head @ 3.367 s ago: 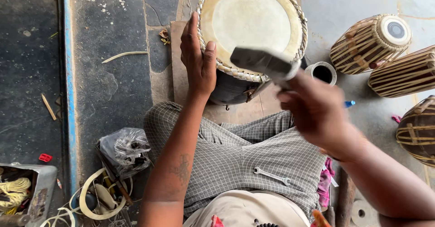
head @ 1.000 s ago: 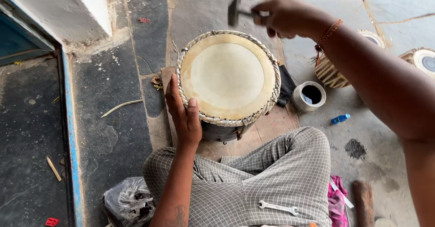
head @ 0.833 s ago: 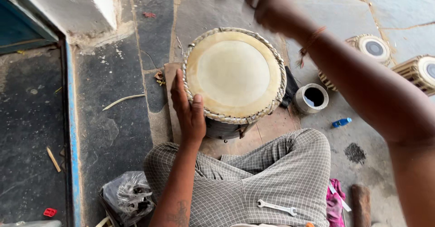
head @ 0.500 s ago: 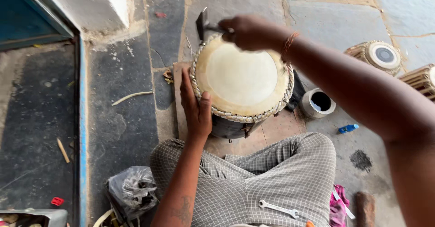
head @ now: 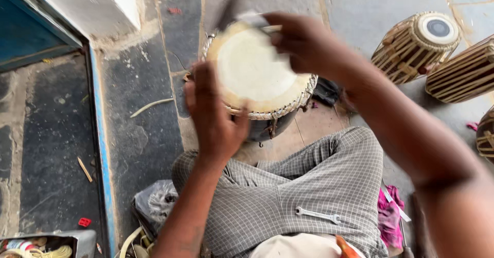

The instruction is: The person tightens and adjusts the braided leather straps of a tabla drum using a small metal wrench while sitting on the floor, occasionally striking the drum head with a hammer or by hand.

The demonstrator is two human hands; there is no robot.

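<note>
A round drum (head: pixel 254 70) with a pale skin head and laced rim stands on the stone floor in front of my crossed legs. My left hand (head: pixel 213 116) presses against its near left side, thumb on the rim. My right hand (head: pixel 301 41) is above the drum's far edge, shut on a small hammer (head: pixel 231 8) whose dark head is blurred at the drum's far left rim.
Two laced barrel drums (head: pixel 417 44) (head: pixel 465 75) lie at the right, and part of another (head: pixel 483 134) below them. A small spanner (head: pixel 316 215) rests on my checked cloth. A plastic bag (head: pixel 154 204), pink cloth (head: pixel 391 211) and a blue door frame (head: pixel 100 134) lie around.
My right hand swung the hammer from high above the far side down to the drum's far left rim. The left hand stayed on the drum's side.
</note>
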